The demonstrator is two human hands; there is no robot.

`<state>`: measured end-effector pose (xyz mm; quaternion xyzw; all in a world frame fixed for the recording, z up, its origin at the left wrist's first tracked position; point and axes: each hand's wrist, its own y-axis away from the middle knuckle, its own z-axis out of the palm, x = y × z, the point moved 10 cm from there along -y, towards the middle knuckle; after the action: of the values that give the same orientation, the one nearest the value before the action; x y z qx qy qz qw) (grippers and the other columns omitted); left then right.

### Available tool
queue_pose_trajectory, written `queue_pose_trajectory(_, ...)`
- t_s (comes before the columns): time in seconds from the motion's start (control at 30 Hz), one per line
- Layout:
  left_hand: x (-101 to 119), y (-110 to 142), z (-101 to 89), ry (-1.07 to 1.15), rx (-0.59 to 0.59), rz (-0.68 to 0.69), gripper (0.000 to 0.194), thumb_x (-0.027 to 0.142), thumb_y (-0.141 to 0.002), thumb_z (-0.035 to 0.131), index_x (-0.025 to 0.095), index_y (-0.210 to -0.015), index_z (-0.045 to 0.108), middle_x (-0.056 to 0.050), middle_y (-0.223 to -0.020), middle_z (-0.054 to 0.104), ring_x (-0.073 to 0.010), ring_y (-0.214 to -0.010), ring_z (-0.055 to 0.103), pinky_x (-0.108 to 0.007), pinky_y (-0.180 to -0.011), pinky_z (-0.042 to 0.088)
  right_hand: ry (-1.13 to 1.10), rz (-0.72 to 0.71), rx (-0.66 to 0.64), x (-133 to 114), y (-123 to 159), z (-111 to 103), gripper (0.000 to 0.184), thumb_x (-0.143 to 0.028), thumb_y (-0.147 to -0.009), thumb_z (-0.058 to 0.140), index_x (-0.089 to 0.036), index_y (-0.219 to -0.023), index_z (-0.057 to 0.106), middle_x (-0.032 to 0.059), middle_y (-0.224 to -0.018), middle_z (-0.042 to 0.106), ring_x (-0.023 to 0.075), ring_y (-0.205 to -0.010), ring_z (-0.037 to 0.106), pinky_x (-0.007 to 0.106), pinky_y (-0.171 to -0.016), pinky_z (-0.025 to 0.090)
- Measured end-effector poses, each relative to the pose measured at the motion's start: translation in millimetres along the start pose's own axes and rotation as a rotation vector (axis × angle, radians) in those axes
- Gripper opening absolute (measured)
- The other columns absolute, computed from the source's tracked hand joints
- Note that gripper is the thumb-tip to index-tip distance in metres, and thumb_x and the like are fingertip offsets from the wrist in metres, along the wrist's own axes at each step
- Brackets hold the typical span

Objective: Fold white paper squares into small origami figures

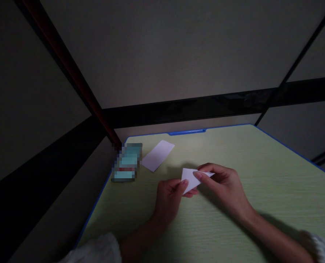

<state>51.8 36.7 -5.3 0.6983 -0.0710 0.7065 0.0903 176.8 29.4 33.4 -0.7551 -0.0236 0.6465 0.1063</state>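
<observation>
Between my two hands is a small white piece of folded paper [190,178], roughly triangular, with its narrow point toward the right. My left hand [170,195] pinches its lower left edge, thumb on top and fingers underneath. My right hand [224,184] grips the paper near its upper right side, the thumb lying on its face and the fingers behind. Both hands are over the middle of the table. Part of the paper is covered by my thumbs.
A white rectangular sheet of paper [158,155] lies farther back on the pale green table [233,146]. Left of it rests a flat device with a blurred screen [130,160], perhaps a phone. The table has a blue edge [186,132], and panelled walls [178,51] stand behind and to the left.
</observation>
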Motion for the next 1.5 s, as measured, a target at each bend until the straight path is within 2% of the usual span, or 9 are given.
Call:
queue_pose_trajectory(0.07, 3.1, 0.7, -5.4, -0.019, 0.046, 0.025, 0.026, 0.033, -0.072, 0.054, 0.012, -0.065, 0.068, -0.004, -0.059, 0.068, -0.0167, -0.055, 0.063, -0.025, -0.056, 0.05, -0.083, 0.015, 0.013, 1.5, -1.1, -0.7, 0.012, -0.027, -0.064, 0.064, -0.017, -0.07, 0.061, 0.0009, -0.066, 0.062, 0.012, -0.058, 0.054, 0.023, -0.052, 0.042)
queue_pose_trajectory(0.13, 5.6, 1.6, -9.5, -0.037, 0.083, 0.048, 0.026, 0.032, -0.072, 0.054, 0.012, -0.064, 0.068, -0.004, -0.06, 0.068, -0.0168, -0.056, 0.063, -0.024, -0.056, 0.049, -0.186, 0.03, 0.033, 2.8, -2.1, -2.0, 0.02, -0.025, -0.061, 0.066, -0.018, -0.078, 0.059, -0.0008, -0.068, 0.061, 0.0111, -0.059, 0.054, 0.022, -0.053, 0.042)
queue_pose_trajectory(0.2, 7.5, 2.2, -11.7, -0.051, 0.102, 0.07, 0.025, 0.032, -0.071, 0.054, 0.012, -0.064, 0.069, -0.004, -0.06, 0.068, -0.0172, -0.056, 0.063, -0.025, -0.056, 0.049, -0.247, 0.078, 0.014, 7.5, -2.4, 0.7, 0.022, -0.025, -0.06, 0.067, -0.018, -0.079, 0.058, -0.0026, -0.063, 0.059, 0.0095, -0.055, 0.051, 0.021, -0.051, 0.04)
queue_pose_trajectory(0.33, 9.4, 2.4, -13.7, -0.053, 0.119, 0.106, 0.024, 0.031, -0.072, 0.054, 0.014, -0.067, 0.07, -0.002, -0.063, 0.069, -0.0186, -0.059, 0.063, -0.027, -0.059, 0.05, -0.231, 0.174, -0.08, 18.5, -0.5, 10.6, 0.019, -0.032, -0.064, 0.064, -0.014, -0.064, 0.06, -0.0036, -0.049, 0.049, 0.007, -0.046, 0.041, 0.021, -0.046, 0.032)
queue_pose_trajectory(0.47, 9.0, 2.6, -14.5, -0.049, 0.125, 0.101, 0.022, 0.029, -0.071, 0.054, 0.015, -0.066, 0.071, 0.0, -0.062, 0.069, -0.0196, -0.06, 0.063, -0.028, -0.059, 0.05, -0.24, 0.202, -0.054, 23.7, 0.2, 8.0, 0.026, -0.035, -0.061, 0.066, -0.013, -0.052, 0.058, -0.0029, -0.047, 0.048, 0.007, -0.047, 0.038, 0.022, -0.045, 0.028)
queue_pose_trajectory(0.9, 2.2, -0.5, -9.5, 0.018, 0.062, 0.038, 0.028, 0.035, -0.07, 0.055, 0.011, -0.067, 0.069, -0.006, -0.06, 0.068, -0.0193, -0.057, 0.063, -0.027, -0.057, 0.05, -0.284, 0.182, -0.069, 17.1, -1.3, 7.9, 0.026, -0.033, -0.059, 0.067, -0.014, -0.044, 0.057, -0.0029, -0.045, 0.047, 0.0072, -0.046, 0.037, 0.022, -0.045, 0.027)
queue_pose_trajectory(1.07, -1.0, -2.1, -7.1, 0.076, 0.022, 0.013, 0.03, 0.036, -0.07, 0.056, 0.008, -0.07, 0.068, -0.008, -0.061, 0.068, -0.0186, -0.056, 0.063, -0.026, -0.055, 0.05, -0.361, 0.261, -0.082, 25.0, -1.4, 11.6, 0.022, -0.031, -0.057, 0.07, -0.013, -0.048, 0.061, -0.0027, -0.045, 0.05, 0.0064, -0.045, 0.039, 0.021, -0.045, 0.029)
queue_pose_trajectory(1.3, 0.0, -1.4, -1.8, 0.045, -0.02, 0.005, 0.028, 0.034, -0.071, 0.055, 0.01, -0.069, 0.069, -0.007, -0.068, 0.069, -0.0203, -0.064, 0.064, -0.028, -0.061, 0.05, -0.399, 0.234, -0.28, 18.2, 3.9, 32.1, 0.024, -0.037, -0.064, 0.064, -0.013, -0.06, 0.063, 0.0, -0.055, 0.055, 0.0109, -0.056, 0.049, 0.025, -0.058, 0.038)
queue_pose_trajectory(1.5, -0.7, -1.6, 0.7, 0.053, -0.043, 0.003, 0.025, 0.032, -0.071, 0.055, 0.012, -0.072, 0.07, -0.005, -0.067, 0.07, -0.0189, -0.065, 0.064, -0.026, -0.061, 0.049, -0.379, 0.186, -0.3, 12.5, 3.4, 30.0, 0.024, -0.034, -0.067, 0.062, -0.013, -0.055, 0.062, -0.0005, -0.058, 0.053, 0.0102, -0.058, 0.048, 0.024, -0.058, 0.036)
